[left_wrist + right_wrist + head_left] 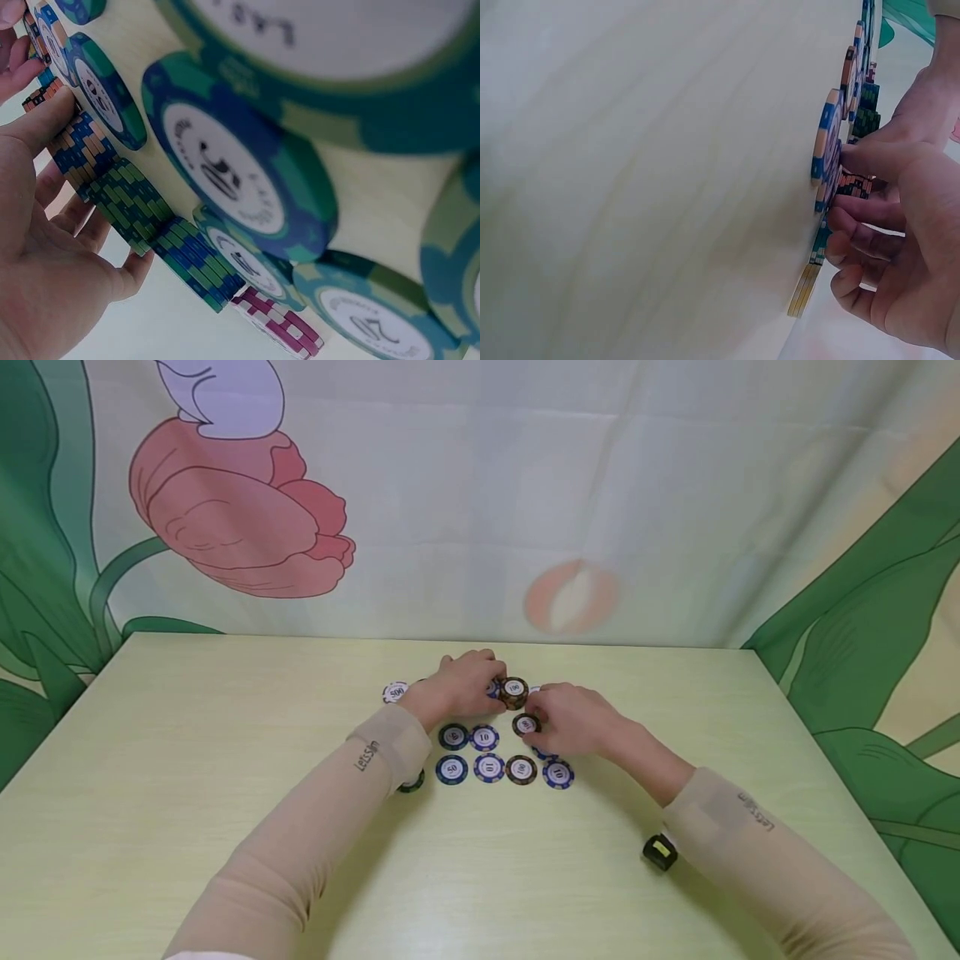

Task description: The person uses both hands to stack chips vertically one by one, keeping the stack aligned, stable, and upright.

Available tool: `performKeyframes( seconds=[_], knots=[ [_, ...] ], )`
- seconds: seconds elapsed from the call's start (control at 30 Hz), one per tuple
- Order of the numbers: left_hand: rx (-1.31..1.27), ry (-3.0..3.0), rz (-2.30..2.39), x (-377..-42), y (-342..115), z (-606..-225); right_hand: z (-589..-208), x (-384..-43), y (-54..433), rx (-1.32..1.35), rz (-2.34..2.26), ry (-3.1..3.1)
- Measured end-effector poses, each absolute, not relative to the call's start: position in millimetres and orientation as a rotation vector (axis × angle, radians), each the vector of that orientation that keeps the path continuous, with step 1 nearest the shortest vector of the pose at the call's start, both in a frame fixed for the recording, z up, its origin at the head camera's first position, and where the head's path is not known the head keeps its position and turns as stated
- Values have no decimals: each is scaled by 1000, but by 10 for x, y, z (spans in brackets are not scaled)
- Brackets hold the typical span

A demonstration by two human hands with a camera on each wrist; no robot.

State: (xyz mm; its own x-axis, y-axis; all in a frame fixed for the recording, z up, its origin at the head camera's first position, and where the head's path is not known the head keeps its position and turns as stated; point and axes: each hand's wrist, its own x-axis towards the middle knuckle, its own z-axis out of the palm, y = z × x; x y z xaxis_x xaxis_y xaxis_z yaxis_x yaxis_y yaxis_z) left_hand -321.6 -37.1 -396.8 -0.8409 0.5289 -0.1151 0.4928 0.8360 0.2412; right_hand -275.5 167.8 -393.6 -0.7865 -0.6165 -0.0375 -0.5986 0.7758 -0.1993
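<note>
My right hand pinches a black-and-orange poker chip between thumb and fingers, low over the table. To its left, my left hand curls round a row of chip stacks, thumb at the front and fingers behind. Beside those fingertips stands a stack of black-and-orange chips marked 100. The left wrist view shows blue stacked chips by the thumb and green stacked chips further along. Loose chips lie flat in front of the hands, among them a blue chip marked 10 and a green-blue chip marked 50.
White-and-maroon chips marked 500 stand at the row's left end. Yellow-edged chips are stacked at its other end. A small black object with a yellow patch is by the right sleeve. A printed curtain hangs behind the pale table.
</note>
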Motion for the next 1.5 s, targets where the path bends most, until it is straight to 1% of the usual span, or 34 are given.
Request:
performKeyframes(
  seconds=[0.5,0.97,1.5],
  knots=[
    [802,2832,299,-3212,-368,-3961,-3980,-2761,1628,-914,-248,2891],
    [794,2832,317,-3226,-367,-3974,-3872,-2797,1686,-969,-260,2995],
    [805,2832,329,-3227,-377,-3972,-3912,-2909,1620,-1028,-242,3037]
  ],
)
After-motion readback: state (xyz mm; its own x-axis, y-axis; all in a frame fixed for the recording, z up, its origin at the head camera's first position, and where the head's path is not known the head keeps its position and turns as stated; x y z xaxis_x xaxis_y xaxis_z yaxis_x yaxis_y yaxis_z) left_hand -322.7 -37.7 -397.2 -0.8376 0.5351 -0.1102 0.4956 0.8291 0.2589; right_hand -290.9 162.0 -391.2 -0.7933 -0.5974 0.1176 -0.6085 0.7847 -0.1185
